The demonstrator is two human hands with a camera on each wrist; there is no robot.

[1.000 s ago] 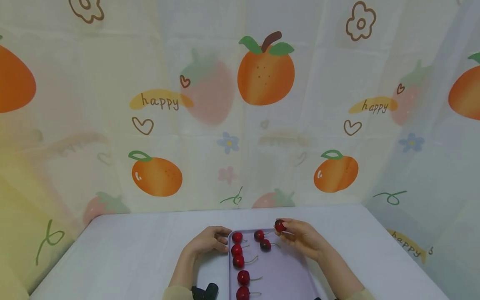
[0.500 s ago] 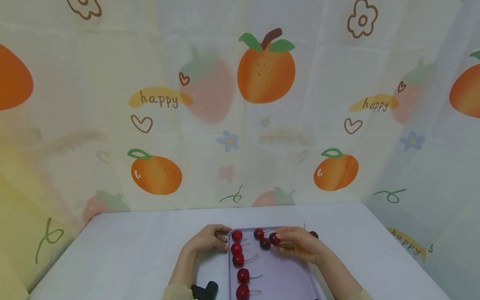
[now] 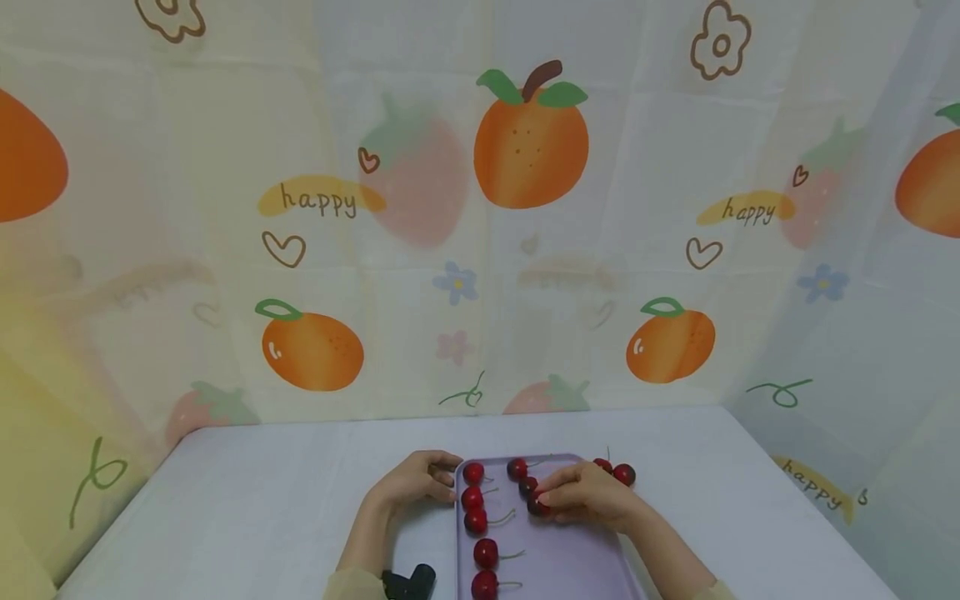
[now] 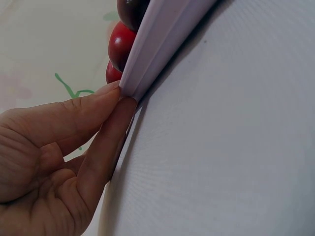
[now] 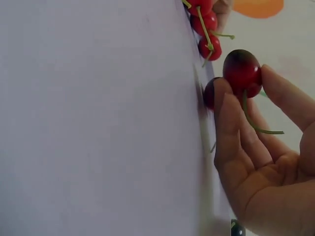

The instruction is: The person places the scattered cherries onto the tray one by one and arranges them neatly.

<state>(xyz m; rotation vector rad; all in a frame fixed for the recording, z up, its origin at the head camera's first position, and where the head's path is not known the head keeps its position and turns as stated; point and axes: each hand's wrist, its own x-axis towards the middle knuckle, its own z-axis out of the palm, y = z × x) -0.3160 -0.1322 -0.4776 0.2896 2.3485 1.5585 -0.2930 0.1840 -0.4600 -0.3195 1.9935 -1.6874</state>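
In the head view a lilac tray (image 3: 555, 554) lies on the table. My left hand (image 3: 416, 482) pinches its left rim near the far corner; the left wrist view has the thumb (image 4: 101, 101) against the rim and a finger under it. Between thumb and fingertips, my right hand (image 3: 592, 497) holds a dark red cherry (image 5: 241, 71) with a green stem, low over the tray. Just beyond it sits another dark cherry (image 3: 528, 485), and a redder cherry (image 3: 517, 468) stands by the far rim. Whether the held cherry touches the tray, I cannot tell.
Several cherries (image 3: 486, 553) line the tray's left side, stems pointing right. Past the tray's far right corner, a few more cherries (image 3: 624, 474) lie on the white table (image 3: 285, 508), partly behind the right hand. A black object (image 3: 412, 581) is by the left forearm.
My right hand has brought the cherry from the tray's far edge toward me and slightly left, in front of the other dark one. Cherries behind that hand have come into view. The left hand stays put.
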